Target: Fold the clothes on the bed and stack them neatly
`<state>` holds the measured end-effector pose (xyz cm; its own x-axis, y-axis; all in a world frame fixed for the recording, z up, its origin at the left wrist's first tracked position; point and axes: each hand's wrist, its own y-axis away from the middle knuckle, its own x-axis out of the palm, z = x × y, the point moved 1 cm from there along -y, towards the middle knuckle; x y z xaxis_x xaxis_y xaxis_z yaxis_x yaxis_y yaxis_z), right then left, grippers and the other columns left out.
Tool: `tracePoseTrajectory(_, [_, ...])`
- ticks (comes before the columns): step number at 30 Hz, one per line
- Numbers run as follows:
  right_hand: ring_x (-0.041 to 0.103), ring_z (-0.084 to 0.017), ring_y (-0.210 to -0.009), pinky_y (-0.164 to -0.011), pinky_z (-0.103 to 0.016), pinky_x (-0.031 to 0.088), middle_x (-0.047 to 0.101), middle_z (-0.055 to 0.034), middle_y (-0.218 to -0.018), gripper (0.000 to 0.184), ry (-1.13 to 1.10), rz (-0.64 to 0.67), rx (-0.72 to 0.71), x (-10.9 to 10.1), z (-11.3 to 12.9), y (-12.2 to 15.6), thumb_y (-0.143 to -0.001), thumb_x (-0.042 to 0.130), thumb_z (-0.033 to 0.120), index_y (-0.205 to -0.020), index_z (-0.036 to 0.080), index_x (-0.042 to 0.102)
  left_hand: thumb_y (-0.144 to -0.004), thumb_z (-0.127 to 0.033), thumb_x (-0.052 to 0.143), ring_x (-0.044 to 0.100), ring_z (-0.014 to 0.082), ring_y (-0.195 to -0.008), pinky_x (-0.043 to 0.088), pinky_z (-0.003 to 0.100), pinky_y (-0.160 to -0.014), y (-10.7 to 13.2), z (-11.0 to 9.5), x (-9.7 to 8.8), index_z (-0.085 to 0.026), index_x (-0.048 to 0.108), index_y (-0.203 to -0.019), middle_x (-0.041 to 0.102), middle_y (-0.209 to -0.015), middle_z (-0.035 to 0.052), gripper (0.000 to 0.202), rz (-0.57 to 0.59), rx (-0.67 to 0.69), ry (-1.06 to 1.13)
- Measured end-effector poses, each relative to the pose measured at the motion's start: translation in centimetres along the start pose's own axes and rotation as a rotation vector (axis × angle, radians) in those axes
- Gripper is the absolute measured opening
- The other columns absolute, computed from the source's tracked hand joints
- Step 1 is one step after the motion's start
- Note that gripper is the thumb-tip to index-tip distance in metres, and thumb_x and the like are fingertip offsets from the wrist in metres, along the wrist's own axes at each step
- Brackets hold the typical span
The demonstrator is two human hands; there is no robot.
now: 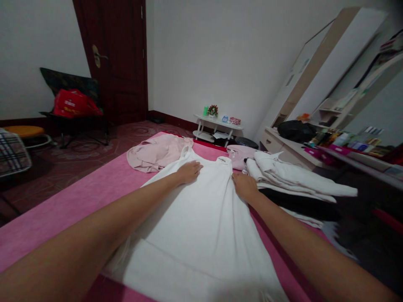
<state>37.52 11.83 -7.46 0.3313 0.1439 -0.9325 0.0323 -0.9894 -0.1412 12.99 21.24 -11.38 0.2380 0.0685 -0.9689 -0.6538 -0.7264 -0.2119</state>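
On the pink bed cover (78,201), a white sleeveless cotton dress (201,218) lies spread flat. Left hand (189,172) and right hand (244,186) press open-palmed near its far end, gripping nothing, likely smoothing it.

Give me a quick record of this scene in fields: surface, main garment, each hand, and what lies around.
surface: pink bed cover
main garment: white sleeveless cloth top, laid flat
left hand: left hand flat on the top's upper left, fingers spread
right hand: right hand flat on the top's right edge
behind: crumpled pale pink garment
right side: pile of white clothes
floor: small white side table, dark red wooden door
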Motion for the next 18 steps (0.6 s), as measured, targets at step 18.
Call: tracePoseTrajectory(18, [0.065,-0.024,-0.1,-0.078,-0.031,0.046,0.069,-0.0122,-0.105,0.028,0.021,0.077,-0.04,-1.5,0.4,-0.1,-0.086,0.046,0.011,-0.108,0.016,0.063,-0.098,-0.037,0.024,0.03,0.0263,-0.139,0.026,0.043,-0.112,1.0,-1.2,0.5,-0.015,0.04,-0.142,0.035,-0.15,0.0156,0.052,-0.04,-0.041,-0.036])
